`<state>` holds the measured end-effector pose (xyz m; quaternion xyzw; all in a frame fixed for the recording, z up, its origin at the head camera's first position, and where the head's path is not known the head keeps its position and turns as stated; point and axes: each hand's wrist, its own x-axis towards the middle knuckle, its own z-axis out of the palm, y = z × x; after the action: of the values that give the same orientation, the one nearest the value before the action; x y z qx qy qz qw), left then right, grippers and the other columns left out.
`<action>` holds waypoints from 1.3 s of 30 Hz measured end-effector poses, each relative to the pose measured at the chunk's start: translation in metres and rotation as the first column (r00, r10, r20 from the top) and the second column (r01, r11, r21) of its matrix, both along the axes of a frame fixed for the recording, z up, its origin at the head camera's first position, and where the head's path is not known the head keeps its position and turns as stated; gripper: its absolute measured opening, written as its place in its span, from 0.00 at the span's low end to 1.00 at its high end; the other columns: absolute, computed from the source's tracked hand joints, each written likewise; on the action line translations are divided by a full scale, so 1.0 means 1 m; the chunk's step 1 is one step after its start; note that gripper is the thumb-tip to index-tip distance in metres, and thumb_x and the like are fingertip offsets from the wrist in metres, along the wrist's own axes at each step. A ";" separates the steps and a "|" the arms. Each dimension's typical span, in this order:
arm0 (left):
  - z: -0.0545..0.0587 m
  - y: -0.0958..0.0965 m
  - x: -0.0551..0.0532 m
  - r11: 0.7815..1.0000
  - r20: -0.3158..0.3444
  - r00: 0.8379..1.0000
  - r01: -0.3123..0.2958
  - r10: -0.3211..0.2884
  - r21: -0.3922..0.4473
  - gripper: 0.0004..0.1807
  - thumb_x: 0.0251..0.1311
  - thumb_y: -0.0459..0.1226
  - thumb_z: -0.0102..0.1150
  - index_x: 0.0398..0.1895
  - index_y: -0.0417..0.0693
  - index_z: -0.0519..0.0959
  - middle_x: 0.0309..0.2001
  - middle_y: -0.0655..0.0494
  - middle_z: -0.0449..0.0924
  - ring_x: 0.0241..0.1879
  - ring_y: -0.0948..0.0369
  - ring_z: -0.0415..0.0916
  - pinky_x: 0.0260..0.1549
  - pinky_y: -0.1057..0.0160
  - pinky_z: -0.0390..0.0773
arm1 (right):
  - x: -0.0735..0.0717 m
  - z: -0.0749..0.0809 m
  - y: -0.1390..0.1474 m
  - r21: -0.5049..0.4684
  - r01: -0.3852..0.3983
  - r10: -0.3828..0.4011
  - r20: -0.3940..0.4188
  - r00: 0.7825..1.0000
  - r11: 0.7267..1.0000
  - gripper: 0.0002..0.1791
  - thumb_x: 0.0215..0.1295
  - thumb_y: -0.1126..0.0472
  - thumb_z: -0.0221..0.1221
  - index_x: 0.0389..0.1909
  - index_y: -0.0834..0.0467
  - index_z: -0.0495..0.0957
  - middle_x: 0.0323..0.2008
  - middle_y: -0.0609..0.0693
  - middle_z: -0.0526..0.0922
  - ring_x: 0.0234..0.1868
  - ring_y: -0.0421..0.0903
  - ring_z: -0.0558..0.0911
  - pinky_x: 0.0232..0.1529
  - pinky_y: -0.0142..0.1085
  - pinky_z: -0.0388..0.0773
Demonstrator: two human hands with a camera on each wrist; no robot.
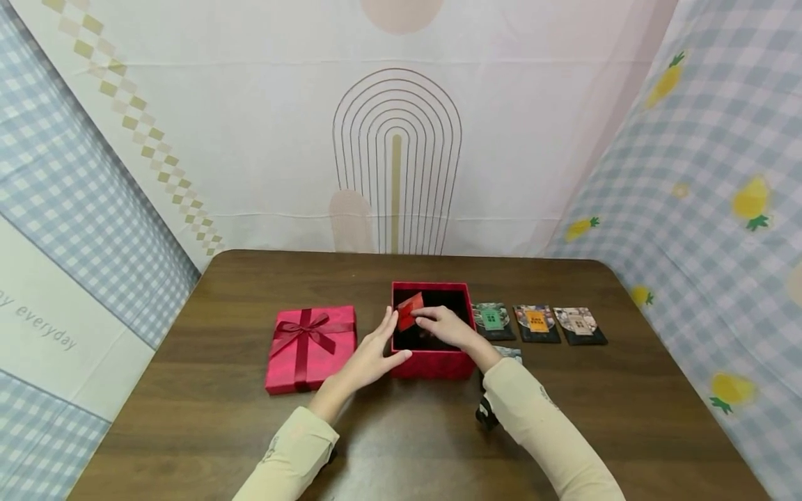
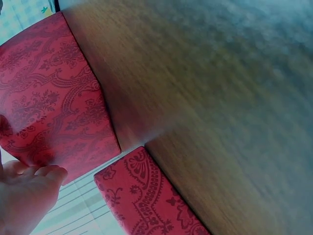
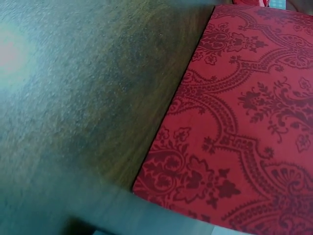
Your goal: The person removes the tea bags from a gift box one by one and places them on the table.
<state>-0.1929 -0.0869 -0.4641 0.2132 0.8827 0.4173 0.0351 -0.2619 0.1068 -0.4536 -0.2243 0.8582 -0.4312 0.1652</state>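
Note:
A red gift box [image 1: 432,364] with a black inside stands uncovered at the middle of the table. My left hand [image 1: 366,355] rests along its left side, fingers straight and thumb spread toward the front. The left wrist view shows those fingers beside the patterned red wall [image 2: 49,93]. Over the box's opening, my right hand [image 1: 446,327] pinches a small red packet [image 1: 409,311] by its right edge. The packet is tilted near the left inner wall. In the right wrist view the box's outer wall [image 3: 244,117] fills the right side and hides the hand.
Left of the box lies its red lid [image 1: 313,348] with a dark red ribbon bow. To the right, a green-labelled packet [image 1: 493,321], an orange-labelled one [image 1: 537,323] and a beige-labelled one [image 1: 580,325] lie in a row. Another packet [image 1: 509,353] is partly under the right forearm.

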 end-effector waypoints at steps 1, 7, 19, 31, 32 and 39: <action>0.000 0.000 0.000 1.000 0.002 1.000 -0.004 0.004 0.003 0.43 0.59 0.47 0.55 0.70 0.38 0.46 0.72 0.44 0.37 0.66 0.47 0.52 0.61 0.49 0.58 | 0.000 0.001 0.001 -0.016 0.019 -0.019 -0.012 1.000 1.000 0.19 0.67 0.63 0.48 0.56 0.66 0.71 0.51 0.63 0.76 0.35 0.48 0.82 0.44 0.42 0.76; 0.002 0.000 0.000 1.000 0.017 1.000 -0.005 0.004 0.014 0.43 0.59 0.47 0.55 0.70 0.39 0.46 0.72 0.44 0.37 0.66 0.48 0.52 0.61 0.49 0.58 | 0.001 0.007 0.006 -0.074 0.106 -0.113 -0.097 0.989 0.992 0.17 0.66 0.63 0.52 0.52 0.64 0.75 0.48 0.61 0.79 0.31 0.45 0.82 0.39 0.39 0.76; 0.003 0.000 -0.001 1.000 0.028 1.000 0.000 0.000 0.001 0.44 0.59 0.47 0.56 0.71 0.40 0.45 0.72 0.45 0.36 0.67 0.48 0.51 0.61 0.50 0.57 | 0.020 0.033 0.037 -0.230 0.268 -0.298 -0.105 0.949 0.936 0.19 0.64 0.65 0.54 0.55 0.65 0.73 0.49 0.63 0.78 0.34 0.45 0.82 0.37 0.32 0.75; 0.002 0.000 -0.001 1.000 0.017 1.000 0.006 -0.006 -0.006 0.44 0.58 0.46 0.57 0.70 0.38 0.45 0.72 0.43 0.37 0.67 0.47 0.50 0.61 0.49 0.58 | 0.068 0.041 0.075 -0.346 0.436 -0.443 0.062 0.894 0.831 0.20 0.65 0.65 0.52 0.57 0.65 0.70 0.58 0.60 0.70 0.47 0.34 0.76 0.42 0.24 0.74; 0.003 0.000 -0.001 1.000 0.019 1.000 0.007 -0.006 -0.006 0.44 0.58 0.46 0.57 0.70 0.39 0.45 0.72 0.44 0.37 0.67 0.47 0.50 0.61 0.49 0.58 | 0.071 0.040 0.079 -0.352 0.449 -0.454 0.071 0.888 0.822 0.19 0.65 0.66 0.52 0.57 0.66 0.70 0.58 0.60 0.70 0.44 0.32 0.76 0.41 0.25 0.75; 0.003 0.000 -0.001 1.000 0.021 1.000 0.007 -0.006 -0.011 0.44 0.58 0.46 0.57 0.71 0.41 0.44 0.72 0.46 0.36 0.67 0.48 0.49 0.62 0.50 0.57 | 0.084 0.033 0.105 -0.367 0.532 -0.535 0.103 0.838 0.763 0.20 0.64 0.66 0.53 0.55 0.71 0.69 0.46 0.42 0.77 0.37 0.29 0.76 0.37 0.27 0.77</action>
<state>-0.1938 -0.0866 -0.4609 0.2114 0.8840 0.4144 0.0469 -0.1777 0.2119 -0.4205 -0.0004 0.7865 -0.6174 -0.0144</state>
